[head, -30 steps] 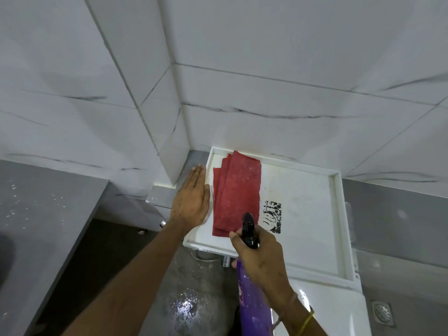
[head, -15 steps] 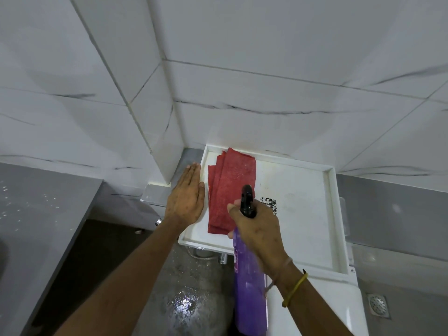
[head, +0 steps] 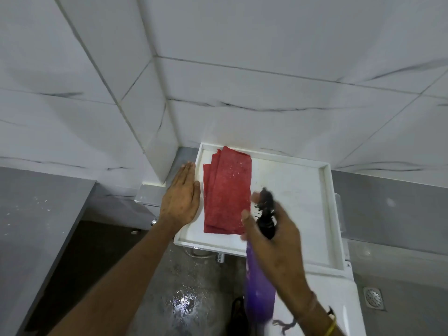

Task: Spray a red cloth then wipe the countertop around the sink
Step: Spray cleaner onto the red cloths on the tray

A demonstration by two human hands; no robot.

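Closest in, the right hand (head: 274, 241) has its grip wrapped around the neck of a purple spray bottle (head: 259, 292), fingers curled by the black trigger head (head: 265, 212), whose nozzle end points toward the cloth. The bottle and hand are blurred, so the exact finger on the trigger is hard to make out. A yellow band (head: 331, 328) circles that wrist, with a thin thread band just above it. Below the bottle there is a wet, shiny patch on the grey floor (head: 186, 304), and a round floor drain (head: 374, 298) sits off to the right.

A little further out, the left hand (head: 180, 200) lies flat, its grip released and the fingers straight and together, palm down on the left rim of the white tray-like tabletop (head: 298, 204). It holds nothing; its thumb edge is just beside the cloth without clearly touching it.

The red cloth (head: 226, 192) lies folded into a long strip on the left part of that white surface, its layers fanned slightly at the far end, with small bright droplets scattered on top. Its near right corner sits just beside the right fingertips.

To the far left runs a grey counter (head: 36, 214) speckled with pale spots. Behind everything stand white marble-look wall tiles (head: 266, 93) with dark veins, meeting at a jutting corner just beyond the left hand.
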